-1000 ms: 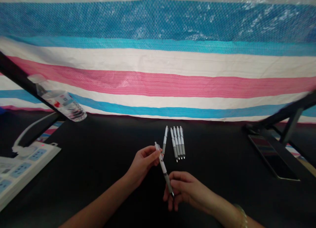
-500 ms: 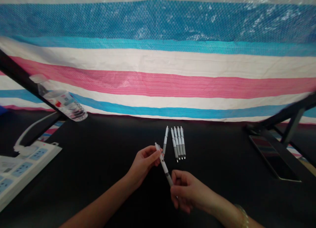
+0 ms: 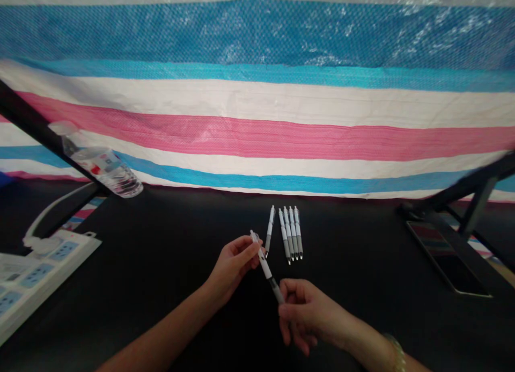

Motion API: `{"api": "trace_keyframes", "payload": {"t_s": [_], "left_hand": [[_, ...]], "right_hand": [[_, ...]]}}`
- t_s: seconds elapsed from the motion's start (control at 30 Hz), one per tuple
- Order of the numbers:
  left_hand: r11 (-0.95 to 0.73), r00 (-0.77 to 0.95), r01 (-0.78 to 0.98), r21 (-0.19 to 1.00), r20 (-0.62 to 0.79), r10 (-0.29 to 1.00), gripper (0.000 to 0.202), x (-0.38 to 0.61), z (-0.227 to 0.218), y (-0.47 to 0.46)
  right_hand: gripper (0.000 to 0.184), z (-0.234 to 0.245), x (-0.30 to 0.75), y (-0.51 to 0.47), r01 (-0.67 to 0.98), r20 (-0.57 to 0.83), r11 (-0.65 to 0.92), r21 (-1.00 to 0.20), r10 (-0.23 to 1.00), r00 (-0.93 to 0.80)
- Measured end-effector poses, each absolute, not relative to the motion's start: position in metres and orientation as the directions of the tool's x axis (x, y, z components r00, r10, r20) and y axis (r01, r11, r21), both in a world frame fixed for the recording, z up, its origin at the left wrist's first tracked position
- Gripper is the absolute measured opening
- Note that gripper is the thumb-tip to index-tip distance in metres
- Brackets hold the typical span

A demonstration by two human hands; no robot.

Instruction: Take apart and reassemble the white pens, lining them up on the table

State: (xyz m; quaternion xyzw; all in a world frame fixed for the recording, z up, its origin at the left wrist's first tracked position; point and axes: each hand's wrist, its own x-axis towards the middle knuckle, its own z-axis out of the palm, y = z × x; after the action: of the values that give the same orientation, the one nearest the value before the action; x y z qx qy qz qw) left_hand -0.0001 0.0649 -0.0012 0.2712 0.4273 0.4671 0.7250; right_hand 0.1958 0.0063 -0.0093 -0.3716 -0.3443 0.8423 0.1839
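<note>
My left hand (image 3: 232, 264) pinches the upper barrel of a white retractable pen (image 3: 265, 267). My right hand (image 3: 306, 313) has its fingers closed on the pen's lower, grey end, and the tip is hidden behind them. Just above my left fingers lies a lone white pen (image 3: 269, 230), apart from my hand. To its right, several similar pens (image 3: 292, 233) lie side by side on the black tabletop (image 3: 140, 254), tips toward me.
A white power strip (image 3: 36, 270) with a cable sits at the left. A clear plastic water bottle (image 3: 104, 168) rests tilted at the back left. A phone (image 3: 446, 259) lies at the right beside a black stand (image 3: 477, 205). A striped tarp (image 3: 257, 138) forms the backdrop.
My right hand has shifted up the pen's lower end, now covering its tip. My left hand and the pen have moved slightly up and to the left.
</note>
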Motion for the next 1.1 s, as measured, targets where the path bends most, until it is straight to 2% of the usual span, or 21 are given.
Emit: {"api": "trace_keyframes", "payload": {"t_s": [0.33, 0.57, 0.7, 0.8, 0.93, 1.1], "left_hand": [[0.331, 0.039, -0.584, 0.741, -0.382, 0.923, 0.035, -0.013, 0.007, 0.080], [0.324, -0.003, -0.621, 0.714, -0.415, 0.910, 0.018, -0.020, 0.006, 0.087], [0.356, 0.022, -0.604, 0.713, -0.432, 0.901, 0.027, -0.015, 0.005, 0.083], [0.397, 0.107, -0.538, 0.744, -0.407, 0.907, 0.036, -0.008, 0.004, 0.075], [0.430, 0.262, -0.393, 0.813, -0.350, 0.900, 0.035, -0.003, 0.007, 0.066], [0.378, 0.281, -0.334, 0.863, -0.292, 0.914, 0.035, -0.005, 0.011, 0.066]], "right_hand": [[0.040, -0.004, 0.196, 0.006, -0.005, -0.529, -0.690, -0.724, 0.559, -0.639], [0.039, -0.004, 0.197, 0.005, 0.007, -0.537, -0.687, -0.726, 0.561, -0.630], [0.039, -0.003, 0.196, 0.006, 0.004, -0.531, -0.685, -0.729, 0.562, -0.634], [0.044, -0.006, 0.196, 0.007, -0.018, -0.521, -0.682, -0.731, 0.575, -0.631], [0.047, -0.010, 0.196, 0.006, -0.048, -0.509, -0.669, -0.741, 0.607, -0.610], [0.046, -0.010, 0.197, 0.005, -0.078, -0.508, -0.681, -0.728, 0.613, -0.605]]}}
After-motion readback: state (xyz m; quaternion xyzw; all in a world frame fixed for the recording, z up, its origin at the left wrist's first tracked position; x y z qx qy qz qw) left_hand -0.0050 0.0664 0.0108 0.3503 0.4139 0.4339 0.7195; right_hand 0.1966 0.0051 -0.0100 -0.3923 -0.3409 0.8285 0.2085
